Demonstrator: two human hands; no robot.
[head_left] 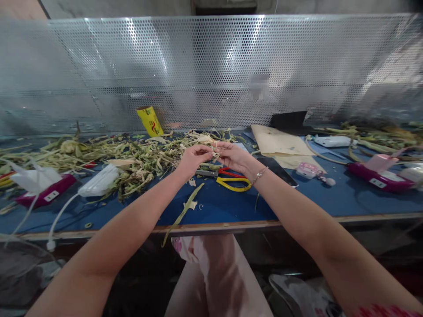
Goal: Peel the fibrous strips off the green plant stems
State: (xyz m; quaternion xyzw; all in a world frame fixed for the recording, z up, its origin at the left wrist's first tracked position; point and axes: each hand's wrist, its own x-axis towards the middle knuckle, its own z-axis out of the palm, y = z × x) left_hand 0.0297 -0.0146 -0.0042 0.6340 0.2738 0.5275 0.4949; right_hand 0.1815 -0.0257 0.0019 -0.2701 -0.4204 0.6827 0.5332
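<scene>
My left hand and my right hand meet over the table, fingertips pinched close together. Between them is a small pale plant piece, too small to make out exactly. Just below my right hand lie scissors with yellow and red handles, blades pointing left. A long green stalk rests on the blue tabletop and hangs over the front edge, with a pale scrap beside it. Behind and left of my hands spreads a heap of dried stems and leaves.
A yellow tube stands at the back against a perforated metal screen. To the right are brown paper, a dark phone and a pink case. Magenta boxes with cables and a white adapter flank both sides.
</scene>
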